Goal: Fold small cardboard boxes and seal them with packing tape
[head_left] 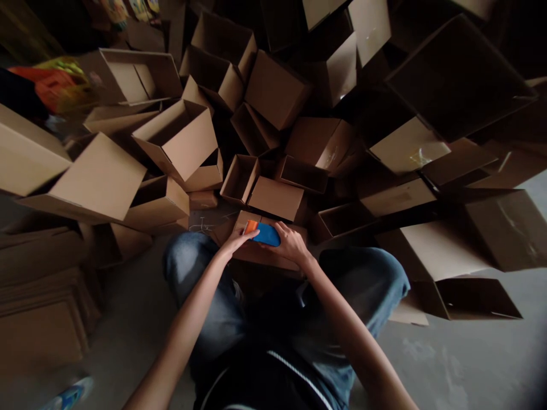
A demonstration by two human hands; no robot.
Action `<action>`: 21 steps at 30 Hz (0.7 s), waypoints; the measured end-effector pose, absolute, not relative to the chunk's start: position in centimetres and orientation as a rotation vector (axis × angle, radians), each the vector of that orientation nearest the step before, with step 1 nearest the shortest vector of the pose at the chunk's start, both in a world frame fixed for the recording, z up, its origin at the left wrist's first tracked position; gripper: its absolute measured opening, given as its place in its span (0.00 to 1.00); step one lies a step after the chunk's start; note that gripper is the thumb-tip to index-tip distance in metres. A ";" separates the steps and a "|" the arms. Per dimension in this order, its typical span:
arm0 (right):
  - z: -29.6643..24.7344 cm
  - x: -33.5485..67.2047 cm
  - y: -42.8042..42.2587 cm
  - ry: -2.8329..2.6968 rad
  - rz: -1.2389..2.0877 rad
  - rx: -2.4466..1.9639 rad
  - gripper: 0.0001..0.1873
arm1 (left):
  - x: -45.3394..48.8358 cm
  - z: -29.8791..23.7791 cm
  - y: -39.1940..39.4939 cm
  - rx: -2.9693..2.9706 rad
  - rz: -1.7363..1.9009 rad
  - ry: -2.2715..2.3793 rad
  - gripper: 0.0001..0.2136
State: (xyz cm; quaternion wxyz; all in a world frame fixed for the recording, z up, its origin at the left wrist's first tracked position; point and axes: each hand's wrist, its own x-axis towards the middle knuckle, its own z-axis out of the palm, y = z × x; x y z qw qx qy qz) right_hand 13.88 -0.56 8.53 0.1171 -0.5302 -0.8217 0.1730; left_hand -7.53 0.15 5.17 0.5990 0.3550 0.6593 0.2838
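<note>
Nearest us lies a dark top [252,370]; farther off, over a near carton [265,258], the left hand [235,242] and right hand [293,245] grasp a blue-and-orange object [268,234]. We judge this a two-handed handling step; the next move calls for steady fingers.
</note>
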 end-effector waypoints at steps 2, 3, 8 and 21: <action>8.7 13.6 -0.4 -2.435 0.480 -1.569 0.33 | -7.5 4.7 -0.1 0.724 0.699 1.480 0.27; 8.7 13.5 -0.4 -2.452 0.471 -1.572 0.33 | -7.5 4.4 -0.2 0.657 0.719 1.449 0.30; 9.0 13.3 -0.2 -2.485 0.456 -1.594 0.32 | -7.4 3.2 -0.2 0.393 0.763 1.372 0.35; 8.8 13.6 -0.3 -2.482 0.438 -1.606 0.34 | -8.0 1.3 0.0 0.531 1.007 1.619 0.09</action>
